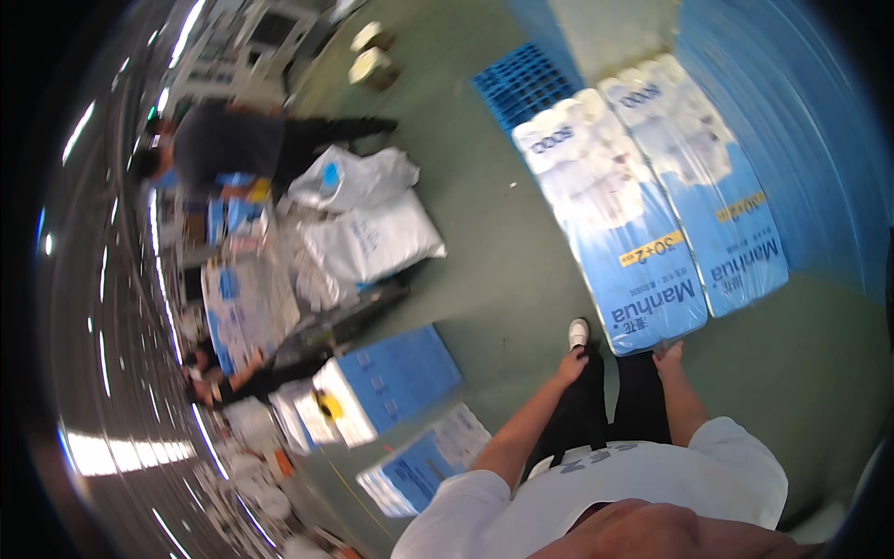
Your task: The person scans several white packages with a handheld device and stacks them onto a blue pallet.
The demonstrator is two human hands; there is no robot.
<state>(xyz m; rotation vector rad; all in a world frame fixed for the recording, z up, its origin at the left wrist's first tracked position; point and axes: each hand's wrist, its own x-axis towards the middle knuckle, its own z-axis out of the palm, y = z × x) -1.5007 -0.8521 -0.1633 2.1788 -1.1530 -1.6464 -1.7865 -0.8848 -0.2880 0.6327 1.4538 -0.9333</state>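
Note:
A long plastic-wrapped pack of white paper rolls (643,261), printed blue and white, lies with its near end close to my legs. Beside it on the right is a second pack of the same kind (722,200). At the near end of the first pack my right hand (668,356) meets its edge; whether the fingers grip the wrap cannot be made out. My left hand (573,363) is low beside my left knee, just left of that pack's near corner. Its fingers are too small and blurred to read, and no object shows in it.
Beyond the packs are a blue slatted pallet (523,82) and blue film (801,121) along the right. To my left stand a blue-and-white carton (400,382), another wrapped pack (424,463) and filled white sacks (372,238). A person (228,144) stands behind the sacks.

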